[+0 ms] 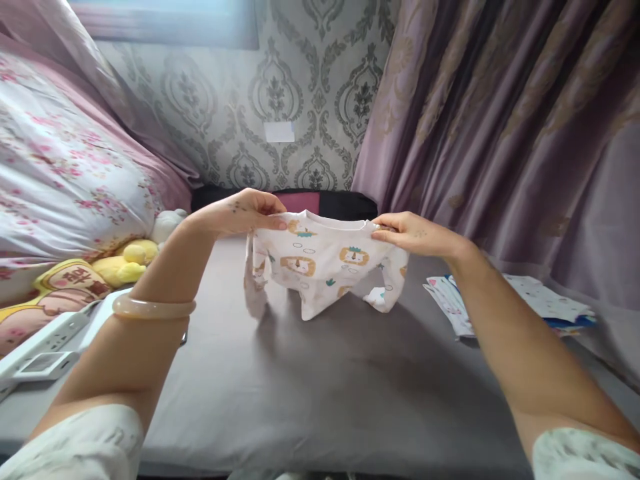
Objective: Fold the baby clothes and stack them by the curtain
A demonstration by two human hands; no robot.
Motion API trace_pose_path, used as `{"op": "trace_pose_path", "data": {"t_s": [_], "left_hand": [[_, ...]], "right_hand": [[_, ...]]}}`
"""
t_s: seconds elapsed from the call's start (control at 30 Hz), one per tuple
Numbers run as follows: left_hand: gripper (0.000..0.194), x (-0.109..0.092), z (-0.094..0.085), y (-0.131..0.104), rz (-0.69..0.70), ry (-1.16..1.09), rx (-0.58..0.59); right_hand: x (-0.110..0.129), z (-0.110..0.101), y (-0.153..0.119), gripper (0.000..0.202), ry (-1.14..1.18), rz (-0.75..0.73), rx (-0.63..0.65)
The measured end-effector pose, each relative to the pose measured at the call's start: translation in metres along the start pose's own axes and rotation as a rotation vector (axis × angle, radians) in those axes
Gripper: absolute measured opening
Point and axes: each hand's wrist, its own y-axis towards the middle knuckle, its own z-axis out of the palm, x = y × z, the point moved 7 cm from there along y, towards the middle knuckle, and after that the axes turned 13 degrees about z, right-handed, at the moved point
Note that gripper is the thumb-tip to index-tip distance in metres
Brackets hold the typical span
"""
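Note:
A small white long-sleeved baby shirt (pixel 327 267), printed with orange lion faces and green bits, hangs between my hands above the grey bed sheet. My left hand (pixel 247 212) pinches its left shoulder, thumb in front. At the opposite shoulder, my right hand (pixel 407 233) grips the cloth beside the neckline. The neck opening faces up. Both sleeves droop, and the lower hem is bunched to a point close to the sheet. A pale bangle (pixel 153 308) circles my left forearm.
Folded clothes (pixel 545 300) lie to the right on the grey sheet (pixel 320 407). Along the left are a white power strip (pixel 50 343), yellow plush toys (pixel 123 263) and floral bedding (pixel 75 160). Purple curtains (pixel 490 120) hang at the right, before a patterned wall (pixel 225 100).

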Motion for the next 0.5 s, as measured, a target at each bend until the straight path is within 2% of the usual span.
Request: {"op": "trace_pose_path", "data": {"t_s": [0.13, 0.2, 0.3, 0.43, 0.47, 0.5], "left_hand": [[0.013, -0.029, 0.012, -0.002, 0.260, 0.368, 0.164], [0.014, -0.042, 0.018, -0.006, 0.426, 0.578, 0.176], [0.017, -0.061, 0.023, -0.013, 0.696, 0.834, 0.060], [0.022, -0.078, 0.022, -0.023, 0.981, 0.958, -0.262], [0.023, -0.077, 0.022, -0.023, 1.011, 0.977, -0.306], [0.024, -0.074, 0.024, -0.020, 1.013, 0.997, -0.302]], "right_hand": [[0.010, -0.024, 0.008, 0.032, -0.098, 0.054, -0.106], [0.015, -0.032, 0.012, 0.028, -0.177, 0.070, -0.150], [0.026, -0.045, 0.015, 0.025, -0.275, 0.048, -0.282], [0.043, -0.060, 0.002, 0.028, -0.377, -0.058, -0.759], [0.044, -0.058, -0.001, 0.029, -0.408, -0.086, -0.848], [0.045, -0.054, -0.002, 0.029, -0.446, -0.112, -0.888]]}}
